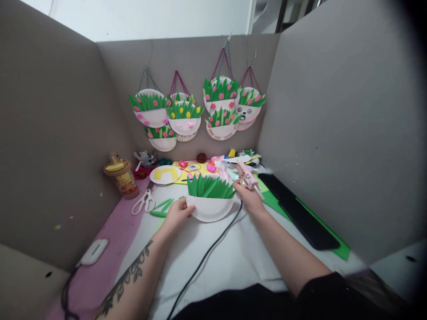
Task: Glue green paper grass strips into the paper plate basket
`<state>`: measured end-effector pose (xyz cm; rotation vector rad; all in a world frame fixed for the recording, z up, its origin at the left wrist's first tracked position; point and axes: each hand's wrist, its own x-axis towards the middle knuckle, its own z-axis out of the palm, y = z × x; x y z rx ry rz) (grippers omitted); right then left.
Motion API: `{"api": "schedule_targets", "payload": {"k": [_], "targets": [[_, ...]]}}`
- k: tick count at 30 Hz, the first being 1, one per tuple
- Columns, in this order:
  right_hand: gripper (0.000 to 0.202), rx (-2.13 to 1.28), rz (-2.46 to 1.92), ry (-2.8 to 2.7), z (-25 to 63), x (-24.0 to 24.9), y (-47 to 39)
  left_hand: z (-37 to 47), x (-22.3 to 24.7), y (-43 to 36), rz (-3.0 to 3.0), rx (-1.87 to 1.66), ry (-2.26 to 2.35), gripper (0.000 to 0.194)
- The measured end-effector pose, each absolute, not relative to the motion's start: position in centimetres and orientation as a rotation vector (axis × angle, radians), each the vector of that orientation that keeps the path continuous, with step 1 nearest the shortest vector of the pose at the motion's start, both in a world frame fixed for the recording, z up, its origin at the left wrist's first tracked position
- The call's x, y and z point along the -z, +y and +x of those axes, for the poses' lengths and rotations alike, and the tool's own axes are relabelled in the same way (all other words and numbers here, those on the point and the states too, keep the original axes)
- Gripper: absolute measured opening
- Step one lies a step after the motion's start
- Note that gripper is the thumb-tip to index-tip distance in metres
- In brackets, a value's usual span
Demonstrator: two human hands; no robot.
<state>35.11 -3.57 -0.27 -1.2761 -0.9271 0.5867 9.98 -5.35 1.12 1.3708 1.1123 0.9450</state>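
The left hand (pixel 181 209) pinches the round, green-leaved white paper plate (pixel 211 209) left of the pistol-shaped pink plastic glue gun (pixel 246 176), gripped by the right hand (pixel 249 198), which the thin black cord (pixel 213 246) below could jerk if snagged.

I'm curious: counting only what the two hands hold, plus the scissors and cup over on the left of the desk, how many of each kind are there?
Paper plate with green grass, in the left hand: 1
Pink glue gun, in the right hand: 1
White-handled scissors: 1
Cup: 1
Total: 4
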Motion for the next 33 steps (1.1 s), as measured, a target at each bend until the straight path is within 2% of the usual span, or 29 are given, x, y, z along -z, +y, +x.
{"api": "schedule_targets", "payload": {"k": [15, 33], "targets": [[0.021, -0.641, -1.223, -0.920, 34.80, -0.69, -3.98, 10.11, -1.26, -5.34, 1.370, -0.952, 1.122, 0.023], [0.020, -0.711, -1.230, -0.844, 34.71, -0.22, -3.63, 10.06, -0.74, -5.09, 1.312, -0.954, 1.106, 0.028]]}}
